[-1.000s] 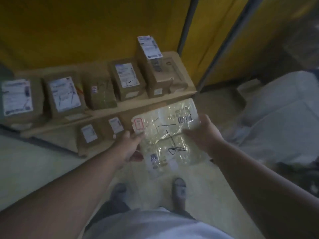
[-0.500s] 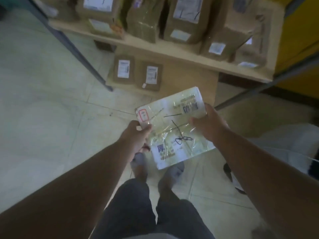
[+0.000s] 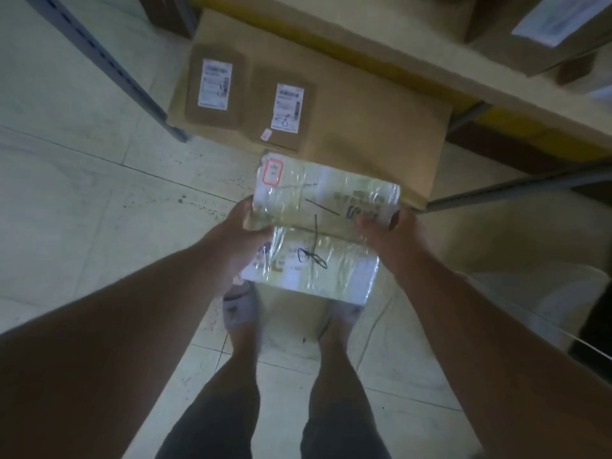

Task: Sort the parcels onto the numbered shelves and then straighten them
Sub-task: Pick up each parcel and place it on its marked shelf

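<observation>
A flat parcel (image 3: 318, 226) wrapped in shiny clear tape, with a red-framed sticker at its top left corner and black pen marks, hangs in front of me above the floor. My left hand (image 3: 245, 240) grips its left edge, thumb on top. My right hand (image 3: 390, 233) grips its right edge. The parcel's far end reaches the front edge of the bottom shelf board (image 3: 381, 134). Two small brown parcels (image 3: 212, 87) (image 3: 284, 111) with white labels lie side by side on that board's left part.
A higher shelf (image 3: 430, 61) crosses the top, with a brown box (image 3: 536, 31) on it at the upper right. A grey slotted upright (image 3: 109, 67) stands at the left. My feet (image 3: 241, 306) are on the pale tiled floor below the parcel. A whitish sack (image 3: 536, 306) lies at the right.
My view has dropped and closed in on the bottom shelf. The taped parcel, still held by both hands, has moved forward and down to the bottom board's front edge.
</observation>
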Motion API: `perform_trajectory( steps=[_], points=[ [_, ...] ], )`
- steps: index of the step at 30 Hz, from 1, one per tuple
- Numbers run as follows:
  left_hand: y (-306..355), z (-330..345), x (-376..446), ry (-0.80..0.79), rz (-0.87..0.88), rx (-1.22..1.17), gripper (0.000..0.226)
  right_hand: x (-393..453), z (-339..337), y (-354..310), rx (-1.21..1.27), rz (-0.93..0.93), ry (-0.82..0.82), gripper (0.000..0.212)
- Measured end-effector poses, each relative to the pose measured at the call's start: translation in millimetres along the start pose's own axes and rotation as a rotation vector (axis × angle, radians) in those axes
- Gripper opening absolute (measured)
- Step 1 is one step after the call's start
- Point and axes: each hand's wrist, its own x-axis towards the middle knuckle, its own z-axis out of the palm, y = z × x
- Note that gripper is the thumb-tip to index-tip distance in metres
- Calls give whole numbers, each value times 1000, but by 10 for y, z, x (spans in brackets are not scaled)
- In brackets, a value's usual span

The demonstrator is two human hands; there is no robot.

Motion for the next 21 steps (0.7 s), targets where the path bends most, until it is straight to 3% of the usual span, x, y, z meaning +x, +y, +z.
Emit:
perform_trajectory(
  steps=[4, 6, 9, 14, 18, 21],
  points=[
    [12, 71, 497, 26, 41, 87, 65, 533, 99, 125, 104, -72, -79, 110],
    [44, 173, 789, 71, 87, 77, 65, 794, 78, 198, 134, -97, -119, 103],
    [113, 368, 1183, 126, 91, 37, 52, 1180, 94, 344, 149, -80, -50, 82],
    [320, 632, 1634, 446, 114, 63, 23, 1500, 157, 555, 221, 34, 3, 81],
    [587, 769, 1863, 451, 181, -78, 35, 1736, 252, 783, 226, 19, -29, 96],
    [747, 821, 2013, 377, 214, -167, 38, 1813, 353, 894, 187, -1, -23, 74]
  ],
)
